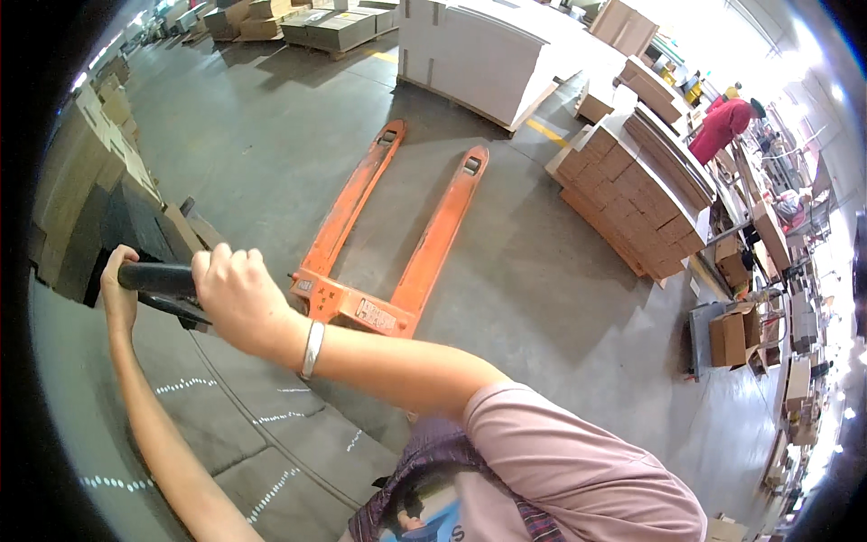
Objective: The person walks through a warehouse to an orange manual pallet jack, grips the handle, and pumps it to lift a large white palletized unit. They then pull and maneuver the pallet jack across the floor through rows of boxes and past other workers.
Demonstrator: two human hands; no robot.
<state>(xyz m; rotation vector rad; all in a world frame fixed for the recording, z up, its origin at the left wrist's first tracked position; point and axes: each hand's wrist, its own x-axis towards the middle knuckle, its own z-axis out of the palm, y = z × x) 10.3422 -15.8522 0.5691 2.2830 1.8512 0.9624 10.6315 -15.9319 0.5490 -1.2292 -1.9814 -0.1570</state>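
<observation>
Both my hands grip the black handle [161, 278] of an orange pallet jack [361, 310]. My left hand [117, 282] is wrapped round the handle's far left end. Closer to the middle of the view, my right hand [242, 294] closes over the other end, with a silver bracelet on its wrist. The jack's two forks point away from me over the grey floor, and nothing lies on them. My right forearm hides part of the jack's body and the shaft below the handle.
Large grey-brown stacks [262, 425] stand close at my lower left, with cardboard stacks [86, 172] beyond. A white stack on a pallet [470, 63] is ahead. At right are stacked brown boards [632, 199], a cart with a box [727, 339], and a person in red [720, 126].
</observation>
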